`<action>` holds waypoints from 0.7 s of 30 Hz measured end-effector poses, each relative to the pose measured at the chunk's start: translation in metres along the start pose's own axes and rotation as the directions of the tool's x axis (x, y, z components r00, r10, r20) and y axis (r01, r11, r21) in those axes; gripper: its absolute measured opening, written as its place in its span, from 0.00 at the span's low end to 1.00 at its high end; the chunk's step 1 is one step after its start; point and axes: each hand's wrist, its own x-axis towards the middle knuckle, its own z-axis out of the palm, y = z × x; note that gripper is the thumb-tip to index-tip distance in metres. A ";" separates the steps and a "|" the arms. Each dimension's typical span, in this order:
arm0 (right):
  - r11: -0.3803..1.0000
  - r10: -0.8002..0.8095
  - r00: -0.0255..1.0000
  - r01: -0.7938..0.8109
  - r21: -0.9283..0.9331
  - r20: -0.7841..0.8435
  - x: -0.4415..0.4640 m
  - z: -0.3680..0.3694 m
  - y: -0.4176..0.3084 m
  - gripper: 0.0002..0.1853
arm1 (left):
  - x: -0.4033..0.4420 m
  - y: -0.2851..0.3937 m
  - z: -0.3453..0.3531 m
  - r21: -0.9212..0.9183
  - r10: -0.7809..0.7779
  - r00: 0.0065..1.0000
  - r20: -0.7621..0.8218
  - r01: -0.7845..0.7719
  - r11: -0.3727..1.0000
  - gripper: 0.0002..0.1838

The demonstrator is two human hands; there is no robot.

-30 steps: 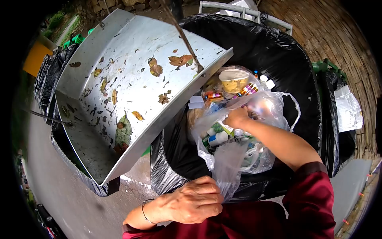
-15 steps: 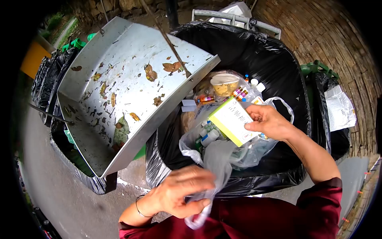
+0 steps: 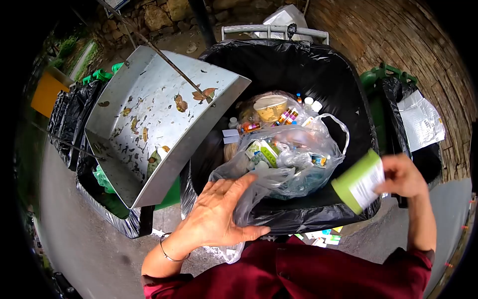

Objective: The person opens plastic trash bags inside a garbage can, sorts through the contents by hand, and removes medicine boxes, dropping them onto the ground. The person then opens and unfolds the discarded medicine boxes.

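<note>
My right hand (image 3: pixel 403 175) pinches a green and white carton (image 3: pixel 359 183), blurred, over the right front rim of a bin lined with a black bag (image 3: pixel 318 74). At the bin's front left, my left hand (image 3: pixel 219 212) has thumb and fingers spread, resting against the clear plastic bag (image 3: pixel 298 182). Inside that bag lie a green box (image 3: pixel 266 152) and other small packages. Behind it sit a round tub (image 3: pixel 270 108) with yellowish contents, small brown bottles (image 3: pixel 288 116) and white caps (image 3: pixel 316 105).
A metal tray (image 3: pixel 164 84) with dry leaves hangs over the bin's left side. Other lined bins stand left and right, the right one with a silvery sheet (image 3: pixel 420 122). Flattened packages (image 3: pixel 323 237) lie on the ground below the front rim.
My right hand has carried the carton out of the clear bag and rightward to the bin's edge. My left hand has opened and moved up against the bag. The view has shifted.
</note>
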 end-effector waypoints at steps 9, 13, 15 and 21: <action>0.954 -0.135 0.983 0.163 -0.251 0.127 0.055 0.037 -0.018 0.16 | -0.026 -0.024 0.051 -0.293 0.281 0.927 -0.248 -0.349 0.890 0.13; 0.851 -0.260 0.897 0.388 -0.353 0.358 0.166 0.116 0.026 0.17 | -0.029 -0.027 0.055 -0.295 0.412 0.866 -0.282 -0.487 0.822 0.08; 0.656 -0.242 0.851 0.497 -0.568 0.466 0.192 0.135 0.049 0.15 | -0.032 -0.031 0.057 -0.397 0.415 0.859 -0.301 -0.508 0.764 0.08; 0.544 0.449 0.703 0.274 -0.793 0.551 0.179 0.104 0.051 0.14 | -0.030 -0.038 0.055 -0.609 0.453 0.843 -0.290 -0.528 0.593 0.07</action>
